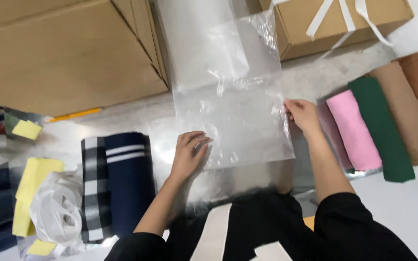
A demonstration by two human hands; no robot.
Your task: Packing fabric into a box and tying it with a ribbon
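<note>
On the bench (412,203), a clear plastic bag (233,121) lies flat and empty. The left hand (188,153) presses it down, fingers spread; the right hand (303,115) pinches its right edge. Folded scarves (117,179) beside it remain unpacked.

Left hand (188,153) flat on clear plastic bag (233,121), right hand (302,115) pinching its right edge — navy striped scarf (127,179) left, pink (353,129) and green (382,126) folded cloths right, cardboard box (64,53) behind.
</note>
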